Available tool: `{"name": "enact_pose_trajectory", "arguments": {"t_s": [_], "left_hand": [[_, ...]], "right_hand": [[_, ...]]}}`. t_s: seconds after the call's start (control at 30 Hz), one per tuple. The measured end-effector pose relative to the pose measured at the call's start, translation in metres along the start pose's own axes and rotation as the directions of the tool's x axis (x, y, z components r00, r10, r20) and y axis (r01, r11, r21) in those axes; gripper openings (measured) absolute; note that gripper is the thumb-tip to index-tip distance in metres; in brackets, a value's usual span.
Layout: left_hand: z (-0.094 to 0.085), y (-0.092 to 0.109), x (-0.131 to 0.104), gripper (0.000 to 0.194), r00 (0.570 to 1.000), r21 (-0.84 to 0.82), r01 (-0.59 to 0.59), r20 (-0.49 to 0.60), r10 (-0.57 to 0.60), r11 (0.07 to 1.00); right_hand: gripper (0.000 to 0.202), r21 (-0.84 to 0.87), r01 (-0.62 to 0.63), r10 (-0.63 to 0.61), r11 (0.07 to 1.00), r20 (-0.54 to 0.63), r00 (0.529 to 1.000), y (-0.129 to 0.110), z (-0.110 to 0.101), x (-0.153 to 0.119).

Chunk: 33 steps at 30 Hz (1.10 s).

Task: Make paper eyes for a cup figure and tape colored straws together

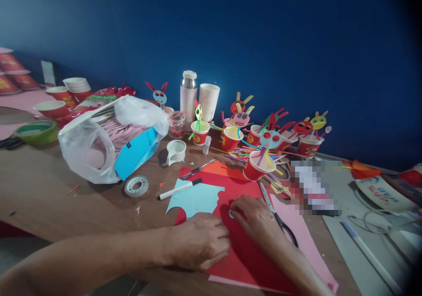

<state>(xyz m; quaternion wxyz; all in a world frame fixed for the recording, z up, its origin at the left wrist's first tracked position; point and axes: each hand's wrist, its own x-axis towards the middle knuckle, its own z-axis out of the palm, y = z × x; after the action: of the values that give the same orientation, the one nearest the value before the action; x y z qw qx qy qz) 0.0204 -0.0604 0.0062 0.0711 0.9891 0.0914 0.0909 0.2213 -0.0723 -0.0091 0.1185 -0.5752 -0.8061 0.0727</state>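
Observation:
My left hand (204,242) rests over the red paper (237,247), its fingers curled in; whatever they hold, if anything, is hidden. To its right, my right hand (253,217) has its fingertips bent down around a small light-blue paper piece (231,214) above the same red sheet. A light-blue paper (198,199) with rounded cut-outs lies just beyond my left hand. On it lies a white marker (180,189) with a black cap, and a pen (199,169) lies behind. Scissors (280,219) with black handles lie partly behind my right hand.
Red paper cups (259,166) with paper-faced straw figures stand towards the blue wall. Pink paper (298,243) lies under the red. A plastic bag (85,155), a tape roll (136,186), a white cup (176,152) and a thermos (188,102) stand left and behind.

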Motion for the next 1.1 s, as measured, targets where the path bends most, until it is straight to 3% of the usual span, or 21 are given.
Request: {"name": "enact_pose_trajectory", "arguments": {"t_s": [0.2,0.5,0.67,0.77,0.87,0.93,1.1], "left_hand": [[-0.005,-0.002,0.0,0.01,0.999,-0.013,-0.007,0.041,0.007,1.0],[0.003,-0.005,-0.003,0.015,1.0,-0.046,-0.019,-0.014,0.018,0.999],[-0.008,-0.016,-0.001,0.018,0.987,-0.034,0.073,-0.139,-0.077,0.997],[-0.018,-0.039,-0.002,0.022,0.927,-0.012,0.266,-0.271,-0.259,0.964],[-0.026,-0.068,-0.007,0.023,0.813,0.03,0.526,-0.311,-0.492,0.85],[-0.029,-0.083,-0.011,0.024,0.75,0.038,0.633,-0.281,-0.6,0.773],[-0.028,-0.098,-0.013,0.027,0.684,0.059,0.729,-0.093,-0.724,0.682]], "right_hand": [[0.012,-0.073,-0.012,0.015,0.997,0.043,0.999,-0.004,0.0,0.001],[0.011,0.117,0.046,-0.037,0.992,-0.075,0.996,-0.011,0.009,0.001],[0.01,0.167,0.042,-0.027,0.985,-0.086,0.996,-0.008,0.008,-0.001],[0.012,0.18,0.087,-0.067,0.98,-0.117,0.991,-0.007,0.009,-0.003],[0.013,0.185,0.088,-0.067,0.979,-0.117,0.991,-0.008,0.007,-0.005],[0.015,0.189,0.079,-0.06,0.979,-0.107,0.993,-0.009,0.006,-0.006],[0.019,0.198,0.095,-0.074,0.976,-0.112,0.991,-0.011,0.003,-0.006]]}}
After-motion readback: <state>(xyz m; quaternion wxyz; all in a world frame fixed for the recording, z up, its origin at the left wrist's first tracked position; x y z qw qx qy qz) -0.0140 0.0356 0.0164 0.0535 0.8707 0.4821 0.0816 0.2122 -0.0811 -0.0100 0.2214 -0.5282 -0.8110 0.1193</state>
